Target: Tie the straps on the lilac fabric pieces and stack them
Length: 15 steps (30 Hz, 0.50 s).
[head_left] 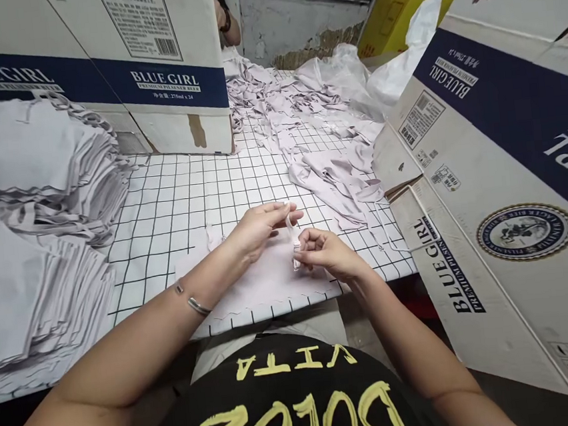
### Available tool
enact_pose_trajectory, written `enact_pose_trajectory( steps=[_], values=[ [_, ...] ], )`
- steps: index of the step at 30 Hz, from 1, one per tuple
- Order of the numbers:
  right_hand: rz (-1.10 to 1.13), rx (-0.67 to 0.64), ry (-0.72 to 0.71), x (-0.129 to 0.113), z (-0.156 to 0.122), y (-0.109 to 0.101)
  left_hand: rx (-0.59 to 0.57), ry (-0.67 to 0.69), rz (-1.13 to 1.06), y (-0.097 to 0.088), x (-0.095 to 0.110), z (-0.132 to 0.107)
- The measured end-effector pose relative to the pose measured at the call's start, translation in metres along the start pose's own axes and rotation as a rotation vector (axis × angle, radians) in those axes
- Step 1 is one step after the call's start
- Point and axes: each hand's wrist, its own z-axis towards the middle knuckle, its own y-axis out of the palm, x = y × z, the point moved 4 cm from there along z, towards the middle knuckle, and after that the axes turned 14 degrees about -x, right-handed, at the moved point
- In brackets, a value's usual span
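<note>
A narrow pale strap (293, 234) with what looks like a small slider near its lower end runs between my two hands above the table. At its upper end, my left hand (258, 230) pinches it between thumb and fingertips. Lower down and to the right, my right hand (326, 252) has thumb and forefinger closed on the strap beside the slider. Beneath both hands a pale pink fabric piece (265, 285) lies flat at the table's front edge. Whether the strap is joined to this fabric I cannot tell.
Stacks of folded pale fabric pieces (53, 168) stand at left. Cardboard cartons (173, 110) rise behind them and a large carton (461, 176) leans at right. Loose pink garments (331, 181) spread across the checked tablecloth (186, 189). Part of another person's arm (230, 27) shows at the back.
</note>
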Motion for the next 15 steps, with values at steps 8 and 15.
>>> enact_pose_trajectory(
  steps=[8,15],
  values=[
    [0.354,0.034,0.078,0.006,0.012,-0.019,0.153,-0.050,1.259,-0.024,-0.029,-0.020],
    [0.228,0.067,0.030,0.001,0.023,-0.026,0.082,-0.106,1.345,-0.020,-0.041,-0.018]
  ],
)
